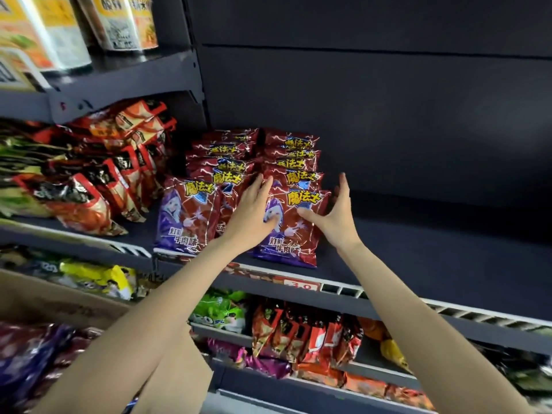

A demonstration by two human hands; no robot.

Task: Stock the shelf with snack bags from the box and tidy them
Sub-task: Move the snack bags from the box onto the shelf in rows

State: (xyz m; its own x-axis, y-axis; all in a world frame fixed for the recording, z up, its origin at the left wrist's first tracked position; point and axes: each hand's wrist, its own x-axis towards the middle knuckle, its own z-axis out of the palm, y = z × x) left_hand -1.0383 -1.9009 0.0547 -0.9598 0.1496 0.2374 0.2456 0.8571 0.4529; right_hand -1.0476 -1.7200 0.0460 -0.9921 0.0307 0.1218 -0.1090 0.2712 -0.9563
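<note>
Red and purple snack bags stand in two rows on the dark middle shelf (418,258). The front bag of the right row (295,231) leans back against several like it. My left hand (251,210) lies flat on that bag's left side, fingers straight, reaching between the two rows. My right hand (334,213) touches the bag's right edge with its thumb on the front and fingers spread upward. The front bag of the left row (186,216) stands beside my left wrist. The cardboard box (59,303) with more bags sits at the lower left.
Red and black snack packs (98,186) fill the shelf's left section. The shelf to the right of the two rows is bare. A price rail (301,285) runs along the shelf front. Lower shelves hold green, red and purple bags (304,333). Jars (119,22) stand above.
</note>
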